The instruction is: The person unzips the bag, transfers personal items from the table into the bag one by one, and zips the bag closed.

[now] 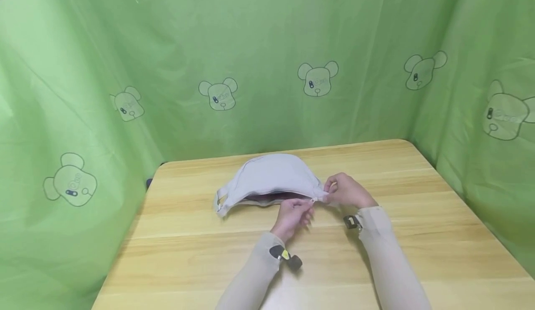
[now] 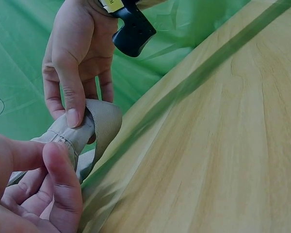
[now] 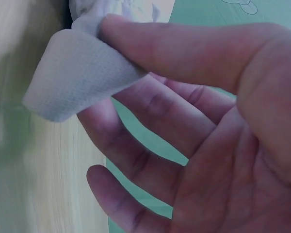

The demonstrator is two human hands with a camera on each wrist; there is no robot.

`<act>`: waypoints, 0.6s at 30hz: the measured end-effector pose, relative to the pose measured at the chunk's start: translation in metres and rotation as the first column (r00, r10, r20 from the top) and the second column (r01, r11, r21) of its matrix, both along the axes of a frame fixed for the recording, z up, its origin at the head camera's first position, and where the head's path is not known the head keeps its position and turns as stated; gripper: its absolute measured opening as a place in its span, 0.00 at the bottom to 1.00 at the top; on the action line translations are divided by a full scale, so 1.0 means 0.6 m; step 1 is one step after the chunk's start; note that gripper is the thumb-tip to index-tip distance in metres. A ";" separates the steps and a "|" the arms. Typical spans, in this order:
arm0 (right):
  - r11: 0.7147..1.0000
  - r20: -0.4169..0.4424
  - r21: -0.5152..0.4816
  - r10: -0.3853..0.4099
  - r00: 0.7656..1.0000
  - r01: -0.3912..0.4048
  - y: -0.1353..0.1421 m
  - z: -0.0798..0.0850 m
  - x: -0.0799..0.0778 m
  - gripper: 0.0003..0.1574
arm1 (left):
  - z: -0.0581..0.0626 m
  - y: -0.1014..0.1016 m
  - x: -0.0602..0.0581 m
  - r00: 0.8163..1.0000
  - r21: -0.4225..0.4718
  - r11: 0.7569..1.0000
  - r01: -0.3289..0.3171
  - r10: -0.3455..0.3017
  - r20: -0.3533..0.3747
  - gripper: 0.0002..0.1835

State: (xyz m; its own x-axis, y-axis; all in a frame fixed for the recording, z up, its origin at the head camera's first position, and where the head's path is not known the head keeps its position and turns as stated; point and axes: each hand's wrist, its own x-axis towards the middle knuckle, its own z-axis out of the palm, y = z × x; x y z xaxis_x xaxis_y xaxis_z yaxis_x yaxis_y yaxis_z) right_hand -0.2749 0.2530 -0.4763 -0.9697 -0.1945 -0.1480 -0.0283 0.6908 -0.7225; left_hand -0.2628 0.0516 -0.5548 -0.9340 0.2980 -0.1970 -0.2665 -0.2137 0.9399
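A pale grey waist bag [image 1: 271, 175] lies on the table, its front zipper gaping with a dark reddish inside showing. At the right end of that opening my left hand [image 1: 291, 216] pinches the small zipper pull [image 1: 313, 200] between thumb and finger. My right hand [image 1: 349, 191] grips the bag's right end where the strap joins. In the right wrist view a loop of webbing strap [image 3: 72, 77] hangs from between thumb and fingers. The left wrist view has both hands close together at the bag's end; the left fingertips largely cover the pull there.
The bag rests toward the far side of a light wooden table [image 1: 188, 263]. A buckle loop [image 1: 221, 203] is at the bag's left end. Green curtains [image 1: 267, 31] with printed bear heads stand close behind and at both sides.
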 end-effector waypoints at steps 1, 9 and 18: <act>1.000 0.000 0.001 0.001 1.000 -0.001 0.000 0.000 0.000 0.14 | 0.000 0.000 0.000 1.000 0.002 1.000 -0.001 0.001 0.000 0.12; 1.000 -0.001 -0.019 0.005 1.000 -0.006 -0.001 -0.002 0.002 0.14 | -0.004 0.001 0.000 1.000 -0.004 1.000 -0.021 0.021 -0.021 0.12; 1.000 -0.007 -0.003 -0.004 1.000 0.004 0.001 -0.003 0.000 0.13 | -0.001 0.001 -0.002 0.999 -0.027 0.999 -0.034 0.032 -0.042 0.12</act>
State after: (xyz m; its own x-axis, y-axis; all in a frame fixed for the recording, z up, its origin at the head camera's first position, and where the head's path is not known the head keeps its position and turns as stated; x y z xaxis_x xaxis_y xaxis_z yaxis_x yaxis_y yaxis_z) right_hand -0.2750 0.2535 -0.4782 -0.9715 -0.1909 -0.1407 -0.0304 0.6889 -0.7242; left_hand -0.2642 0.0525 -0.5555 -0.9507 0.2619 -0.1658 -0.2205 -0.1954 0.9556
